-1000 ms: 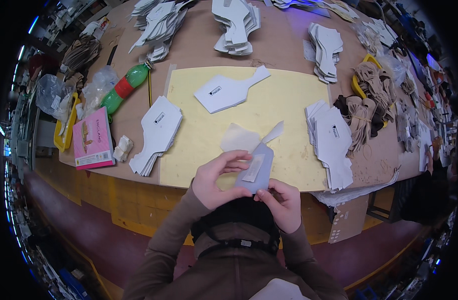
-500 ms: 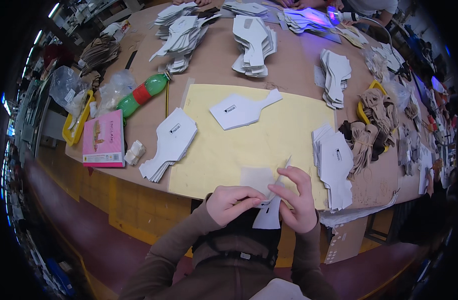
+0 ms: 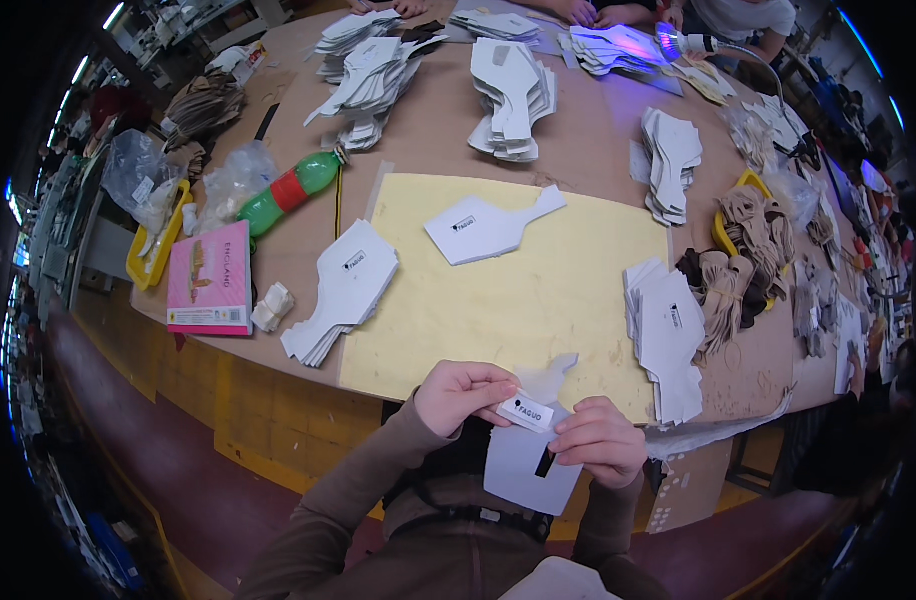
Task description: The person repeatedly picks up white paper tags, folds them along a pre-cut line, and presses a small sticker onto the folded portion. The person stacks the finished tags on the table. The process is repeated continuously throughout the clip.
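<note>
Near the table's front edge, my left hand (image 3: pixel 465 400) is closed, pinching a small white printed label (image 3: pixel 527 413) between thumb and fingers. My right hand (image 3: pixel 606 440) is closed on a white paddle-shaped cut piece (image 3: pixel 526 470), its fingertips close to the label's right end. The wide part of this piece hangs toward me and has a dark slot in it; its narrow end points away, over the yellow sheet. A similar white piece with a printed label (image 3: pixel 476 229) lies on the yellow sheet (image 3: pixel 448 315) beyond my hands.
Stacks of white cut pieces stand left (image 3: pixel 343 280) and right (image 3: pixel 668 330) of the sheet. At left are a pink book (image 3: pixel 209 275), a green bottle (image 3: pixel 290 192) and a yellow tray (image 3: pixel 143 268). Brown bundles (image 3: pixel 728 290) lie at right. Other people's hands show beyond a lamp (image 3: pixel 675 42).
The white piece has been turned so its wide part with the slot faces up below my hands. The label's printed face now shows. My right hand has moved lower.
</note>
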Available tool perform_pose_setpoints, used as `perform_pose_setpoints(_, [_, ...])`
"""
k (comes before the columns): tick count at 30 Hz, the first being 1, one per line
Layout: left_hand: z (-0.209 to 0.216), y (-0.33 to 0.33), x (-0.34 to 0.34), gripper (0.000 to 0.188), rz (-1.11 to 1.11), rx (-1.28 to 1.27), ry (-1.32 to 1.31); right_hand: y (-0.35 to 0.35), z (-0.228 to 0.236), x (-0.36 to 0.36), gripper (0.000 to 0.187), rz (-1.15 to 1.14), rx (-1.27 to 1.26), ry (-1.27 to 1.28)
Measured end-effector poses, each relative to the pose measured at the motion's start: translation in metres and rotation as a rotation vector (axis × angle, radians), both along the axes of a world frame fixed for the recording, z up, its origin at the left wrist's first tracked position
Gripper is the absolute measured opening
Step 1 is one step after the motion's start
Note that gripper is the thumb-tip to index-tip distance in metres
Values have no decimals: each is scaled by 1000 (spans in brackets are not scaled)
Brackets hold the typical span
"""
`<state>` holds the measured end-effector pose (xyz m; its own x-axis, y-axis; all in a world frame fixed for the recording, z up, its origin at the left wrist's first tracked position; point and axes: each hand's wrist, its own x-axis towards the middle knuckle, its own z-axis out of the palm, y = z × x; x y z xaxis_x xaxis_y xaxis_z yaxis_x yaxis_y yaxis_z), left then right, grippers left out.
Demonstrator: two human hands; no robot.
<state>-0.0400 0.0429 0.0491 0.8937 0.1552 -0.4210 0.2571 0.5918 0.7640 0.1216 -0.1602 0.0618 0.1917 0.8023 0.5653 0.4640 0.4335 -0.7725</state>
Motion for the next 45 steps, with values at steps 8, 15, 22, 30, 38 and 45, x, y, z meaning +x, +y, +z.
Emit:
perform_pose_setpoints(8, [0,-21,11,29,-16,-62,-20,0,3,-7,4,-81,-17,84])
perform_pose_setpoints(15, [9,5,7,29,298,80,40,-1,-8,3,16,108,435,422])
perform_pose_setpoints(22, [-17,-4,18,30,116,381,52,-48,-18,-4,11,-440,65,601])
perform_pose_setpoints(30, [-30,-12,14,40,191,1466,-140,-54,-11,-2,12,-690,-186,614])
perform_pose_setpoints(38, [-40,-20,13,63,-260,1746,-45,-34,-8,2,17,-620,-373,592])
perform_pose_setpoints(45, [-46,-37,9,68,-162,1736,29,-19,-1,5,17,-584,-462,577])
